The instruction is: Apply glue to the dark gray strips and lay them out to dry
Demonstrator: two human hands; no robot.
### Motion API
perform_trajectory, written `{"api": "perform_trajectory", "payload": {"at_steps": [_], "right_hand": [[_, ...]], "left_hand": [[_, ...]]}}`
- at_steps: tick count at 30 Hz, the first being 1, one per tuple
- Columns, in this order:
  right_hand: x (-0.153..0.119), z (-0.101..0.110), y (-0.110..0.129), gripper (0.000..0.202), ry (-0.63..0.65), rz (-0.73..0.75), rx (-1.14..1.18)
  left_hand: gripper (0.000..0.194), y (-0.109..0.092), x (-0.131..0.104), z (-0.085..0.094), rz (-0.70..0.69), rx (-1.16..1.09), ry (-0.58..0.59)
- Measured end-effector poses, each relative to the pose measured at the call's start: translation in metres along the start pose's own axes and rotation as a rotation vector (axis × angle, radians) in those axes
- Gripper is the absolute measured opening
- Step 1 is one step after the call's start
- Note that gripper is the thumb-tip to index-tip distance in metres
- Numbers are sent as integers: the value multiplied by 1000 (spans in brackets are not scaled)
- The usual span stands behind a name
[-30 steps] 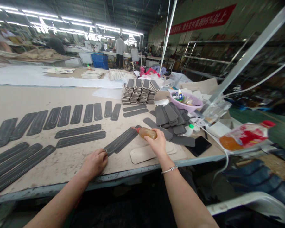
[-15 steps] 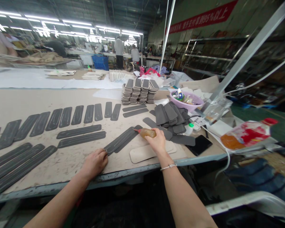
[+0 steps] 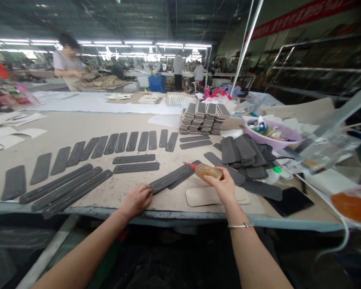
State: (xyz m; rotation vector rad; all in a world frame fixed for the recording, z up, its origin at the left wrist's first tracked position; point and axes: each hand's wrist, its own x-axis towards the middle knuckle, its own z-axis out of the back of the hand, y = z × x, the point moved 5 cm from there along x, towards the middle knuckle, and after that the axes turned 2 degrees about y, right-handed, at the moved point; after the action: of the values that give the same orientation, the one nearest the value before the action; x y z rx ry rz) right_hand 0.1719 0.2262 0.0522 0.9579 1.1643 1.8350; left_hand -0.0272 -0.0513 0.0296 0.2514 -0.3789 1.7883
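Note:
My left hand (image 3: 137,200) rests at the table's front edge, its fingers closed on the near end of a dark grey strip (image 3: 171,177). Beneath that strip another dark strip partly shows. My right hand (image 3: 224,185) grips a squeeze bottle (image 3: 209,172) of amber liquid, probably glue, tilted with its red nozzle pointing left. The tip is at the strip's upper edge near its far end; whether it touches cannot be made out. Pale lines run along the held strip. Below the bottle lie beige rounded pieces (image 3: 200,196), partly covered by my right hand.
Rows of dark pieces with shiny lines (image 3: 132,141) cover the table's left. Stacked pieces (image 3: 203,120) stand behind, loose dark pieces (image 3: 245,150) right. A purple basin (image 3: 276,140), black flat device (image 3: 289,200) and metal post (image 3: 333,120) are also right. A co-worker (image 3: 67,64) stands far left.
My view has turned left, so everything sits further right and the co-worker shows more fully. The nozzle has shifted slightly along the strip toward my left hand. Both hands keep their holds.

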Motion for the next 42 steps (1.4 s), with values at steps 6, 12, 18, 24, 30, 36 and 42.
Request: {"api": "perform_trajectory", "payload": {"at_steps": [6,12,18,24,30,36,42], "right_hand": [[-6,2,4,57,-10,-31,-19],[-8,4,5,58,-23,-58,-63],[-12,-2,7,59,-7,-69,-66],[-8,0,-8,60,-48,-60,19],[-5,7,-9,58,-60,-82,97],[-5,13,-5,53,-53,0,-56],[-5,14,-7,54,-34,14,-51]], "left_hand": [[20,46,-57,42,60,89,97],[21,111,-118,84,159,111,185],[27,146,-149,96,251,134,284],[25,158,-161,94,328,104,301],[25,183,-170,92,229,125,217],[28,165,-141,108,394,298,112],[26,157,-126,102,780,329,222]]}}
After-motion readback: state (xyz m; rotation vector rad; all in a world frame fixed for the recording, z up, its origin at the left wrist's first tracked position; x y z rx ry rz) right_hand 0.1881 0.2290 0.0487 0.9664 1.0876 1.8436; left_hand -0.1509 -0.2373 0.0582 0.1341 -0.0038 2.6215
